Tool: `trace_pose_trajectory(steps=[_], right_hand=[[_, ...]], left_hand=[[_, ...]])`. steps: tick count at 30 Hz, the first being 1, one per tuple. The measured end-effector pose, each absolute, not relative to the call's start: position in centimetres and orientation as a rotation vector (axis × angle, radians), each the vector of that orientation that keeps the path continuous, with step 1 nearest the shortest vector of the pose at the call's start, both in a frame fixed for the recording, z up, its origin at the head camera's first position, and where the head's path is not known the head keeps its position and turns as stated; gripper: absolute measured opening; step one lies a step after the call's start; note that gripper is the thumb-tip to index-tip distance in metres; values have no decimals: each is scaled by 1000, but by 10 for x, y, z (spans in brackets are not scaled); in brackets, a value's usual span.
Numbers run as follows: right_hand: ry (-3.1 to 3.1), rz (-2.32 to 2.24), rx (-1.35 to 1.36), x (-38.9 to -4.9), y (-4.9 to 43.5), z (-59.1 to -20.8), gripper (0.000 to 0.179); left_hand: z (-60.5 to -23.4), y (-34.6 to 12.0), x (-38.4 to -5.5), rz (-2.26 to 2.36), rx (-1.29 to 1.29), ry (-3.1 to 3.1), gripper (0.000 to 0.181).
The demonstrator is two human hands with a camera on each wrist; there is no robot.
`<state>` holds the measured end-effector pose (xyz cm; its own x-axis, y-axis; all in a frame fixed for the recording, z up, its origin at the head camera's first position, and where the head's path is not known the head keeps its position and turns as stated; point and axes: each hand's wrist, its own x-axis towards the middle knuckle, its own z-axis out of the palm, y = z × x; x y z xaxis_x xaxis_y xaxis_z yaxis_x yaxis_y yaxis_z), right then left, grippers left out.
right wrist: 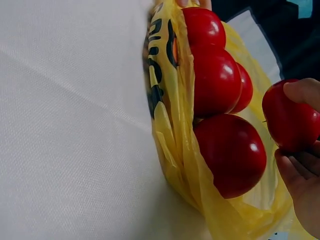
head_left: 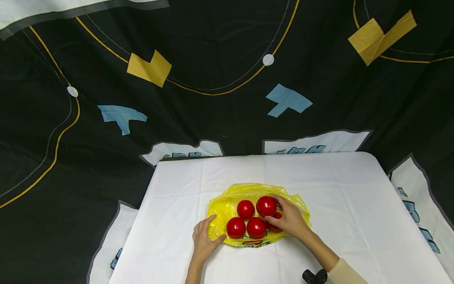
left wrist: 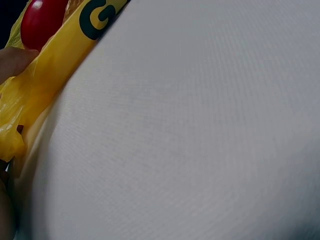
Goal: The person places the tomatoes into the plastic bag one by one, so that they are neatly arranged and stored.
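A crinkled yellow plastic bag (head_left: 248, 190) lies with its mouth wide on the white table, dark print along its near side. Several shiny red apples sit inside, among them a front-left apple (head_left: 235, 227) and a near-right apple (right wrist: 231, 156). My right hand (head_left: 291, 220) holds one red apple (right wrist: 290, 117) between thumb and fingers, raised above the others at the bag's right. At the left side, my left hand (head_left: 205, 241) grips the bag's edge; its thumb (left wrist: 17, 62) lies over the rim beside an apple (left wrist: 41, 22). Its other fingers are partly hidden.
A white cloth covers the table (head_left: 177, 197). Behind it hangs a dark printed curtain (head_left: 213, 118) with yellow and blue patches. A small black object (head_left: 315, 277) shows by the right sleeve (head_left: 345, 273) at the near edge.
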<state>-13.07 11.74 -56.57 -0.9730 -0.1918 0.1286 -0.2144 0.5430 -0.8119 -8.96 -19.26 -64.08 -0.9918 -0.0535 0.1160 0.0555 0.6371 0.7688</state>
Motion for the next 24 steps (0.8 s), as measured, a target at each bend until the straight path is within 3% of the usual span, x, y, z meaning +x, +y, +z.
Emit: trace_pose_trajectory(steps=[24], right_hand=[[-2818,1336,369,-144,110,-580,71]], left_hand=[[-642,-192,-90,-1288,25,-2750,73]])
